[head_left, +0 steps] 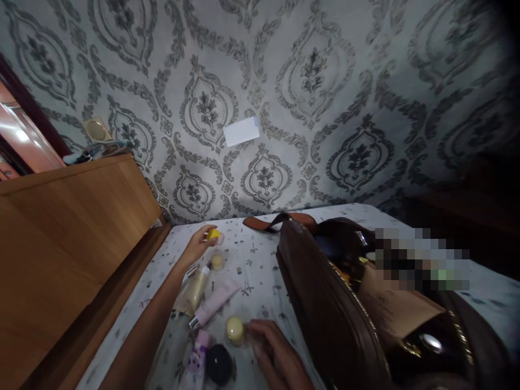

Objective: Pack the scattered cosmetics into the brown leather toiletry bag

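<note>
Stretched out to the far side of the bed, my left hand (200,245) has its fingers closed on a small yellow-lidded jar (213,234). Just nearer lies a small pale-yellow jar (217,262). Beside my left forearm are a beige tube with a white cap (198,287) and a pale pink tube with a silver cap (215,303). My right hand (278,352) hovers low with nothing visible in it, fingers loosely bent and apart, close to a cream-lidded jar (235,329). A lilac patterned bottle (197,357) and a round black container (219,364) lie nearby.
A dark brown bag (320,303) with gold zip teeth gapes on the right, a tan packet (396,303) inside. Its strap (260,223) lies behind. A wooden headboard (81,227) borders the patterned bed sheet (260,271); the patterned wall (252,179) stands at the back.
</note>
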A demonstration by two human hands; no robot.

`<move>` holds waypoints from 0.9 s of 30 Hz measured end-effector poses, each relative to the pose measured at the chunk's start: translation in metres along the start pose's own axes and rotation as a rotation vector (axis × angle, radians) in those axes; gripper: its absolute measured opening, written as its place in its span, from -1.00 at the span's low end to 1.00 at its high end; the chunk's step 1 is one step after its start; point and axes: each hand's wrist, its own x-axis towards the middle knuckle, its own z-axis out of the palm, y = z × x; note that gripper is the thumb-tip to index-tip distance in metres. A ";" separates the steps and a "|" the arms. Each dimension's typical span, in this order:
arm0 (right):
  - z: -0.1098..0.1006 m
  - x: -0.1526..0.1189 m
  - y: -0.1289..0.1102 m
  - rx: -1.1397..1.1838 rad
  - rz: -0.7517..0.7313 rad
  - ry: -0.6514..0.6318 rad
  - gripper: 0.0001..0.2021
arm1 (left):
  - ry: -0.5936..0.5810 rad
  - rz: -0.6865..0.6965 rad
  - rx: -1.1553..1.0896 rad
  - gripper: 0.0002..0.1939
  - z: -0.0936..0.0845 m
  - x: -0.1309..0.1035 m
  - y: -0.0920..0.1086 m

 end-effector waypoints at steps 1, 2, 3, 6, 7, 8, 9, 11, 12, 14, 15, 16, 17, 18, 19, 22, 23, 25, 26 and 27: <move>-0.001 0.001 -0.005 0.033 0.053 0.013 -0.67 | -0.018 0.021 -0.037 -0.61 0.001 -0.018 0.013; -0.003 0.003 -0.010 0.069 0.120 0.022 -0.62 | -0.046 0.050 -0.090 -0.61 0.003 -0.039 0.027; -0.004 0.005 -0.015 0.107 0.196 0.022 -0.57 | -0.086 0.103 -0.197 -0.60 0.005 -0.060 0.041; -0.002 0.011 -0.027 0.407 0.385 0.077 -0.35 | -0.159 0.188 -0.300 -0.60 0.017 -0.124 0.086; -0.001 0.012 -0.029 0.553 0.447 0.092 -0.32 | -0.181 0.207 -0.280 -0.63 0.022 -0.143 0.100; 0.001 0.012 -0.032 0.668 0.519 0.072 -0.30 | -0.214 0.234 -0.228 -0.63 0.028 -0.160 0.111; 0.003 0.011 -0.034 0.733 0.574 0.053 -0.29 | -0.237 0.270 -0.168 -0.65 0.033 -0.175 0.120; 0.005 0.006 -0.036 0.751 0.664 0.110 -0.36 | -0.257 0.331 -0.054 -0.62 0.044 -0.197 0.132; 0.005 0.002 -0.036 0.727 0.683 0.154 -0.38 | -0.247 0.361 0.001 -0.60 0.049 -0.205 0.134; 0.004 -0.004 -0.035 0.657 0.668 0.220 -0.40 | -0.195 0.422 0.113 -0.57 0.058 -0.216 0.134; 0.003 -0.006 -0.035 0.618 0.641 0.220 -0.40 | -0.157 0.458 0.176 -0.56 0.061 -0.219 0.132; 0.002 -0.008 -0.034 0.579 0.606 0.206 -0.39 | -0.114 0.493 0.242 -0.56 0.064 -0.222 0.129; 0.001 -0.009 -0.033 0.535 0.567 0.193 -0.38 | -0.069 0.526 0.309 -0.57 0.067 -0.224 0.127; -0.001 -0.009 -0.032 0.487 0.528 0.180 -0.38 | -0.025 0.555 0.376 -0.57 0.069 -0.226 0.124; -0.002 -0.009 -0.032 0.436 0.489 0.173 -0.38 | 0.019 0.579 0.441 -0.57 0.072 -0.228 0.122; -0.006 -0.011 -0.035 0.290 0.358 0.183 -0.39 | 0.138 0.641 0.594 -0.60 0.080 -0.234 0.117; -0.007 -0.012 -0.036 0.254 0.312 0.173 -0.40 | 0.173 0.650 0.616 -0.62 0.082 -0.236 0.117; -0.007 -0.016 -0.039 0.212 0.238 0.134 -0.45 | 0.224 0.621 0.612 -0.66 0.086 -0.238 0.116; -0.007 -0.018 -0.040 0.210 0.220 0.110 -0.48 | 0.234 0.583 0.595 -0.67 0.087 -0.239 0.116; -0.006 -0.019 -0.041 0.218 0.215 0.087 -0.50 | 0.232 0.534 0.576 -0.68 0.087 -0.239 0.116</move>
